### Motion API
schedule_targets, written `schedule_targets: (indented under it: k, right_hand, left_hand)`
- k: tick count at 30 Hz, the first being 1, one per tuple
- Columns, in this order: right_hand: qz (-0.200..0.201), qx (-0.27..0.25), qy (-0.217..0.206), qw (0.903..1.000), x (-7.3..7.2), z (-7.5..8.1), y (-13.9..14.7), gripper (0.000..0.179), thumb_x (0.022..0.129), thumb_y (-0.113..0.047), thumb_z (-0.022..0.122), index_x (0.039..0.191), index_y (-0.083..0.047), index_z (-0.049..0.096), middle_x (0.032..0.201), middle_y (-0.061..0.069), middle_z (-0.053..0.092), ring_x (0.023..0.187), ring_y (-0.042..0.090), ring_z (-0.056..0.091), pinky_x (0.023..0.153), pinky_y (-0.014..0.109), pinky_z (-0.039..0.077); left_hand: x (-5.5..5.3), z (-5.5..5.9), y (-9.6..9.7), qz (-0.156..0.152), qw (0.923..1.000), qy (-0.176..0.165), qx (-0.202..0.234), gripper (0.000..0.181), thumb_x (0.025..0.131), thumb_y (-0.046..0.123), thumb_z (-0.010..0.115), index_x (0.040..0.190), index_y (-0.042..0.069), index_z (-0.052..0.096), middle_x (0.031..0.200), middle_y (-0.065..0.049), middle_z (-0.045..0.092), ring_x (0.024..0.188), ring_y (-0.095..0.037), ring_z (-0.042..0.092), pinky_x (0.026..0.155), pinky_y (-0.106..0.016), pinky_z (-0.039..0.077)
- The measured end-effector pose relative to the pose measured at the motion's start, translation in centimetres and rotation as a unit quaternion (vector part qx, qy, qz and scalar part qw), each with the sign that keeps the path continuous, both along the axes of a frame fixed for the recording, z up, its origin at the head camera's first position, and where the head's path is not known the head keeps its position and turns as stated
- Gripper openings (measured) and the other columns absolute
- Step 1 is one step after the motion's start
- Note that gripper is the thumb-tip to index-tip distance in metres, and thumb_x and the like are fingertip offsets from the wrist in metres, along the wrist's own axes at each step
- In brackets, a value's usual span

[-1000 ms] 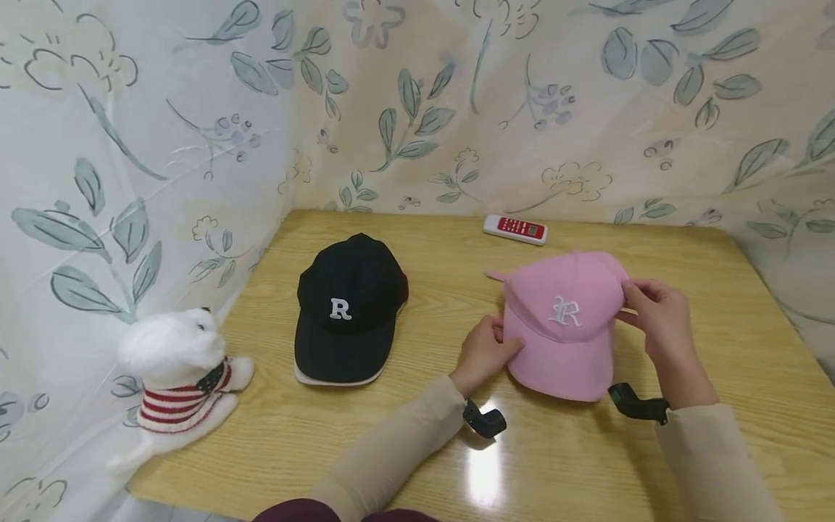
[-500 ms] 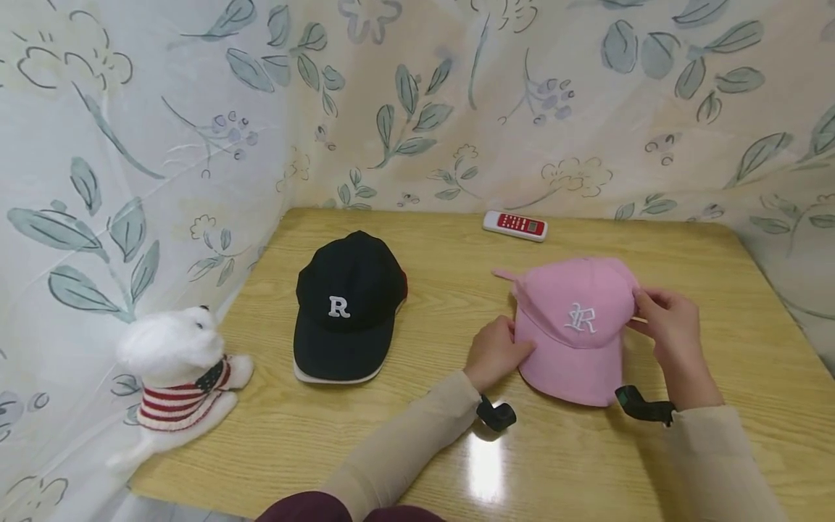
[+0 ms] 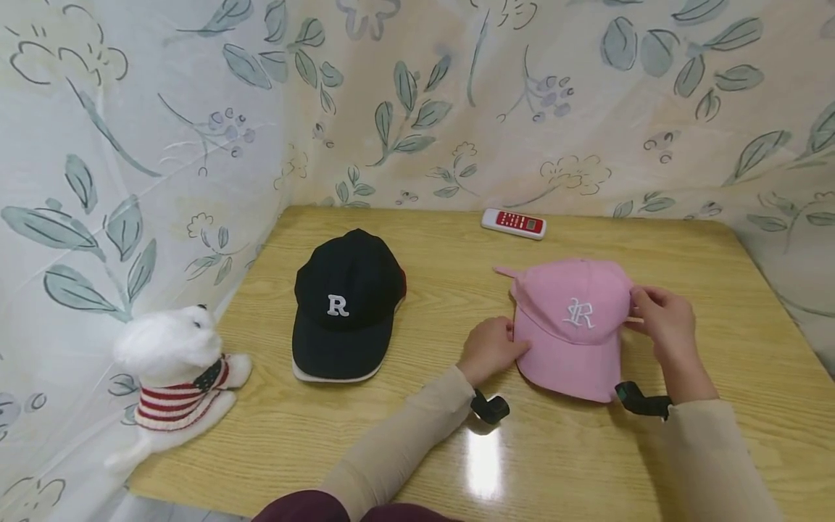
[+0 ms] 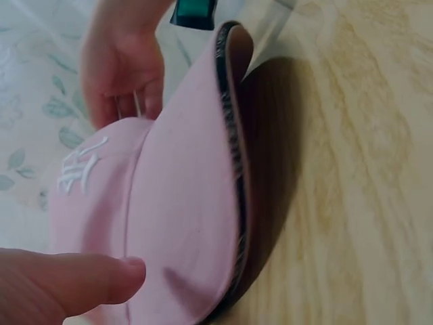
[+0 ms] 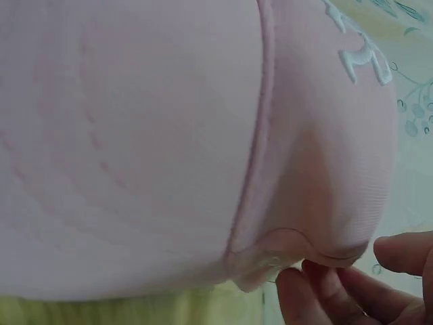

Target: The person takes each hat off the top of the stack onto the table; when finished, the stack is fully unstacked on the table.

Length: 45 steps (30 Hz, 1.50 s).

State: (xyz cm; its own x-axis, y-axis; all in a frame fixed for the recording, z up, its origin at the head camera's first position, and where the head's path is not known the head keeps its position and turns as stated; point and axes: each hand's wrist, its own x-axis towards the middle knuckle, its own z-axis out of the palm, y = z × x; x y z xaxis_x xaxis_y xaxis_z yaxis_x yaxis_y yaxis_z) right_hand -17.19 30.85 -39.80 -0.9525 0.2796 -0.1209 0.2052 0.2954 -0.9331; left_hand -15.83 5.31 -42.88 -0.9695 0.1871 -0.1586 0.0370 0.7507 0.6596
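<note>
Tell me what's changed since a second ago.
The pink cap has shifted slightly to the right, and the left hand and right hand have moved along with it; no new hold or release shows. The black cap, remote control and white plush toy stayed put.

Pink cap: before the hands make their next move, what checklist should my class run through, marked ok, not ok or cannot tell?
1. Left hand on pink cap: ok, at one side.
2. Right hand on pink cap: ok, at the other side.
3. Right hand's grip firm: cannot tell.
4. Brim flat: not ok, it curves.
5. Black cap and remote control clear of pink cap: ok, both apart.
6. Pink cap empty inside: cannot tell, hidden.
</note>
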Motion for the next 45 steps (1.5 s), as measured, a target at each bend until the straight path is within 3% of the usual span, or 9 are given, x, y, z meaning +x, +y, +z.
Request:
schedule_targets:
  k: [5,8,12,15,19,25,28,34,45]
  right_hand:
    - [-0.034,0.108,0.031,0.993,-0.3,1.1,-0.5,0.054,0.094,-0.035,0.046,0.13,0.005,0.047,0.102,0.003,0.054,0.073,-0.008,0.05,0.06,0.013,0.048]
    - [-0.068,0.168,0.065,0.9813,-0.6,2.2,-1.5,0.047,0.093,-0.033,0.046,0.126,-0.001,0.054,0.116,0.014,0.056,0.087,0.008,0.053,0.069,0.012,0.04]
    - [-0.093,0.204,0.136,0.965,-0.7,4.2,-3.9,0.039,0.094,-0.029,0.048,0.122,-0.005,0.059,0.12,0.014,0.057,0.107,0.025,0.051,0.079,0.023,0.039]
    - [-0.067,0.189,0.187,0.9616,-0.7,5.6,-6.3,0.035,0.093,-0.026,0.051,0.12,-0.005,0.061,0.116,0.012,0.058,0.107,0.024,0.051,0.083,0.027,0.044]
    - [0.014,0.156,0.216,0.9637,-1.1,6.6,-10.2,0.033,0.093,-0.024,0.053,0.119,-0.004,0.059,0.113,0.012,0.06,0.104,0.021,0.055,0.085,0.031,0.047]
    - [0.124,0.079,0.208,0.967,-2.7,6.0,-16.2,0.033,0.094,-0.023,0.054,0.119,-0.001,0.058,0.115,0.014,0.061,0.103,0.024,0.056,0.086,0.04,0.046]
    - [0.162,0.06,0.188,0.9668,-3.7,5.5,-18.9,0.035,0.094,-0.026,0.054,0.119,-0.002,0.058,0.116,0.013,0.06,0.103,0.025,0.056,0.086,0.039,0.047]
    - [0.209,0.054,0.156,0.9639,-4.9,3.8,-23.5,0.032,0.094,-0.026,0.054,0.117,-0.005,0.06,0.114,0.011,0.061,0.101,0.025,0.058,0.084,0.038,0.048]
    - [0.234,0.034,0.104,0.966,-5.4,-0.5,-29.9,0.032,0.094,-0.022,0.054,0.118,-0.001,0.058,0.111,0.011,0.062,0.098,0.026,0.06,0.078,0.033,0.05]
  left_hand:
    - [-0.3,1.1,-1.6,-0.01,0.9995,0.014,-0.026,0.045,0.081,0.037,0.067,0.118,0.011,0.061,0.082,0.006,0.059,0.073,-0.008,0.054,0.061,-0.022,0.041]
    - [-0.5,2.3,-3.1,-0.016,0.9992,0.024,-0.027,0.048,0.083,0.039,0.066,0.123,0.013,0.057,0.094,0.003,0.063,0.079,-0.01,0.057,0.063,-0.024,0.043]
    - [-0.6,4.6,-5.7,-0.022,0.9981,0.056,-0.011,0.05,0.085,0.038,0.065,0.126,0.012,0.055,0.103,-0.001,0.063,0.082,-0.013,0.058,0.064,-0.026,0.044]
    - [-0.5,6.6,-8.2,-0.004,0.996,0.089,0.006,0.052,0.085,0.037,0.064,0.129,0.011,0.053,0.105,-0.002,0.061,0.086,-0.015,0.058,0.065,-0.029,0.045]
    - [0.0,8.7,-12.5,0.033,0.9885,0.144,0.032,0.052,0.085,0.033,0.066,0.129,0.011,0.052,0.104,-0.001,0.059,0.09,-0.019,0.057,0.071,-0.033,0.046]
    - [1.1,10.1,-20.0,0.088,0.9738,0.207,0.037,0.051,0.085,0.03,0.066,0.128,0.006,0.051,0.106,-0.008,0.061,0.093,-0.024,0.056,0.079,-0.04,0.045]
    - [2.3,9.9,-23.3,0.14,0.9677,0.208,0.029,0.051,0.086,0.028,0.066,0.128,0.004,0.05,0.108,-0.012,0.06,0.095,-0.028,0.056,0.082,-0.043,0.043]
    - [4.6,7.9,-27.7,0.218,0.9642,0.148,0.027,0.054,0.089,0.034,0.06,0.132,0.004,0.046,0.117,-0.018,0.056,0.106,-0.035,0.053,0.089,-0.048,0.04]
    - [5.5,2.0,-30.8,0.242,0.9675,0.062,0.04,0.062,0.09,0.041,0.056,0.133,-0.002,0.043,0.12,-0.022,0.053,0.109,-0.036,0.052,0.09,-0.047,0.042]
